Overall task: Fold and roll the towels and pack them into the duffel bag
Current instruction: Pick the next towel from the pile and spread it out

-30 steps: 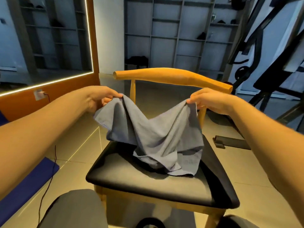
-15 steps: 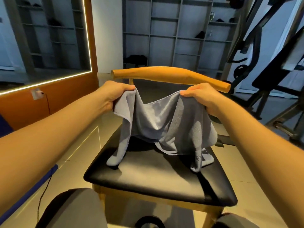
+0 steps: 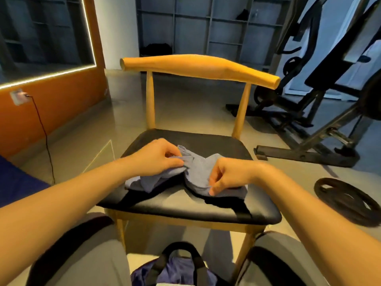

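A wooden chair (image 3: 202,69) stands on the tiled floor (image 3: 181,104). Its black padded seat (image 3: 175,205) carries one crumpled grey towel (image 3: 199,170), bunched across the seat's middle.

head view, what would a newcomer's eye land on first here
First the crumpled grey towel in the middle of the black chair seat, pinched at one end by the left hand and at the other by the right hand. Next the pale wooden backrest above it, and the purple duffel bag at the bottom edge, between the person's knees. A black weight plate lies on the floor at right.
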The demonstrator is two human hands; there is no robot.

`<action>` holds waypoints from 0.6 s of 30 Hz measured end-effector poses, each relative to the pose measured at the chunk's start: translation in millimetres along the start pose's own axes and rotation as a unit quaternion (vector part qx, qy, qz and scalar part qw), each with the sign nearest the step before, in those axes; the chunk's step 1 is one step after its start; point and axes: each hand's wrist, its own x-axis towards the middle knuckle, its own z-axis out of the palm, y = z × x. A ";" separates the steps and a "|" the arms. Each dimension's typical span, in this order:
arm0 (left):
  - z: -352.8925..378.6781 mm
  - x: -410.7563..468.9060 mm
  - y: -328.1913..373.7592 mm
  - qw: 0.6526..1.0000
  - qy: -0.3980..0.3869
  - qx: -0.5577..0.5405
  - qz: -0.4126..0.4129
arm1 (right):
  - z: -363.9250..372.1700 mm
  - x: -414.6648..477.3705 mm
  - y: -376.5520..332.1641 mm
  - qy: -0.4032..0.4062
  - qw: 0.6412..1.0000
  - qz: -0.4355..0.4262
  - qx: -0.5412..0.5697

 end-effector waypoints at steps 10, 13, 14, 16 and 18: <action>2.2 -29.2 -6.6 0.983 -0.154 0.101 0.011 | -17.9 -52.0 47.8 0.222 0.936 0.204 0.179; 3.0 -49.4 -11.3 0.972 -0.189 0.139 0.000 | -15.1 -46.4 68.9 0.289 0.895 0.289 0.179; 4.6 -56.0 -12.7 0.968 -0.197 0.155 0.003 | -11.5 -43.7 71.2 0.286 0.889 0.307 0.183; 8.6 -65.5 -18.1 0.963 -0.194 0.185 0.015 | -2.8 -35.9 70.2 0.276 0.883 0.327 0.194; 12.9 -71.1 -22.9 0.964 -0.174 0.198 0.027 | 4.3 -26.8 69.8 0.286 0.877 0.332 0.198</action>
